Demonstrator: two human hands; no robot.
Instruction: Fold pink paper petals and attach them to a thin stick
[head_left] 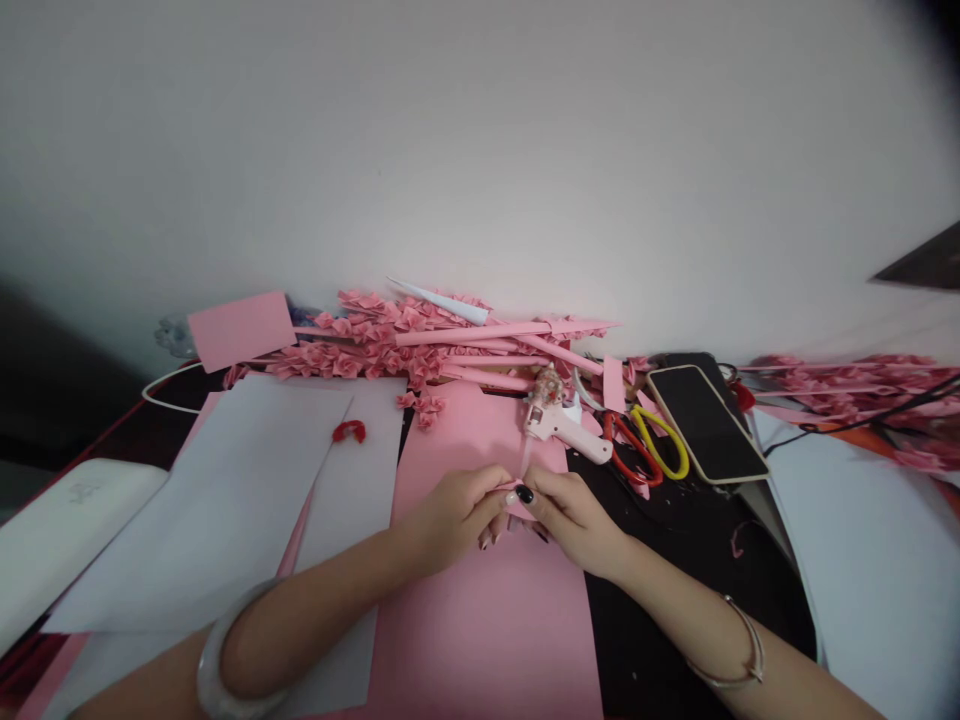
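My left hand and my right hand meet above a large pink paper sheet. Between the thumbs and fingers of both is a small piece of pink paper, mostly covered, so its full shape is hidden. Both hands are closed on it. Just beyond them lies a white glue gun, its handle toward the right. Red-handled scissors and a yellow handle rest beside the glue gun.
Pink paper flower stems pile along the wall. White sheets and a small red object lie at left, near a white box-like object. A phone and more white paper are at right.
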